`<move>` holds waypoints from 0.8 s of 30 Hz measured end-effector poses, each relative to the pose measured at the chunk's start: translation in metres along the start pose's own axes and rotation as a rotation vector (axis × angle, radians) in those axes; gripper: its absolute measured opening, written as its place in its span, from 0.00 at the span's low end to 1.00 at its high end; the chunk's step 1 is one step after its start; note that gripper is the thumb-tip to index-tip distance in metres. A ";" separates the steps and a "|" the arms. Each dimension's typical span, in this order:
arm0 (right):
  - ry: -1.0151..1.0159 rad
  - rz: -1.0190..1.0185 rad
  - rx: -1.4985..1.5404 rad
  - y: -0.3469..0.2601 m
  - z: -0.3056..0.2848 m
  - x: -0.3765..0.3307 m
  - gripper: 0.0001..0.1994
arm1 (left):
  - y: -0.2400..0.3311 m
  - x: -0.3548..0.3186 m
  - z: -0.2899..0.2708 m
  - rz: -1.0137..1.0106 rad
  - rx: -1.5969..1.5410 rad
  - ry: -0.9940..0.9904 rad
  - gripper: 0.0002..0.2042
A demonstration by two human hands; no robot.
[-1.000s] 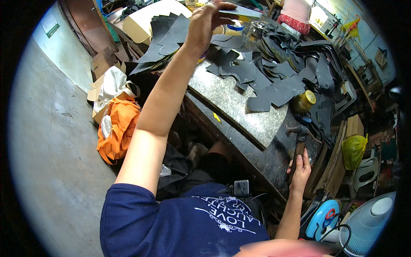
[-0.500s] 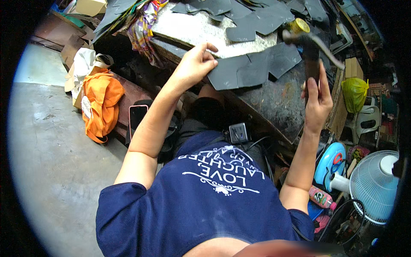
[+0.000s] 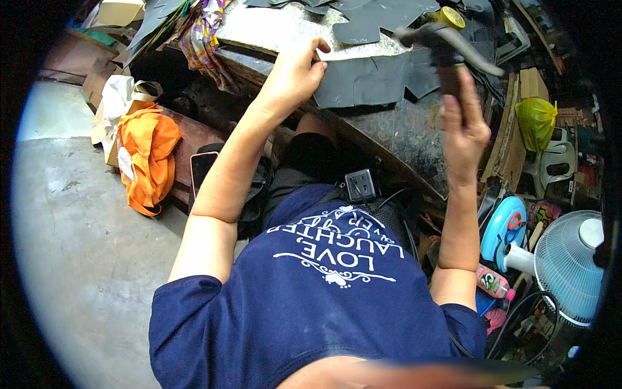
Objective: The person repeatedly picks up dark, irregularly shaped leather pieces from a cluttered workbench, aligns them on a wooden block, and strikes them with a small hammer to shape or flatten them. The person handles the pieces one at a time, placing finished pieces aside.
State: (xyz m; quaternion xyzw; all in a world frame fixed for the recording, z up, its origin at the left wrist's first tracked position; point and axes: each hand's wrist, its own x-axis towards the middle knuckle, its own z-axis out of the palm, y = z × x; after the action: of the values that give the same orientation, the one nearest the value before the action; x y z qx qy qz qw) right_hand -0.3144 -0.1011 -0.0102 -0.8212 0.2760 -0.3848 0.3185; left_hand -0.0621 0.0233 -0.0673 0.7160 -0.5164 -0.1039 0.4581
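Observation:
A long black sheet piece [image 3: 363, 84] with notched edges lies along the near part of the worktable. My left hand [image 3: 295, 74] is at its left end, fingers curled and thumb against the edge; the fingertips' grip is partly hidden. Raised above the sheet's right end is a hammer [image 3: 463, 48] with a metal head and dark handle, blurred by motion. My right hand [image 3: 466, 133] is closed round the handle, with some fingers stretched along it.
More black cut pieces [image 3: 359, 31] lie on a pale slab [image 3: 265, 29], near a yellow round container [image 3: 450, 17]. A patterned cloth [image 3: 206, 42] hangs at the left. Below are an orange bag [image 3: 149, 155] and a phone [image 3: 202, 170]. A fan [image 3: 573, 266] stands at right.
The whole view has shifted, with the table higher in the picture. My right hand and the hammer have moved slightly left over the sheet. My left hand stays at the sheet's left end.

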 end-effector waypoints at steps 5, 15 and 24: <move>-0.203 -0.066 -0.419 0.002 -0.001 -0.009 0.20 | -0.004 0.018 0.011 0.109 0.094 0.067 0.13; -0.213 -0.148 -0.457 -0.017 0.015 -0.008 0.21 | -0.009 0.030 0.023 0.141 0.127 0.098 0.11; -0.205 -0.161 -0.209 0.001 0.013 -0.018 0.20 | -0.017 0.033 0.028 0.191 0.228 0.140 0.13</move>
State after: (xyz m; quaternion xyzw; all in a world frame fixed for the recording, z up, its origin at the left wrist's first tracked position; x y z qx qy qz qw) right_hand -0.3139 -0.0850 -0.0255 -0.9042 0.2142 -0.2925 0.2260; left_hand -0.0538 -0.0187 -0.0851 0.7165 -0.5575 0.0493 0.4165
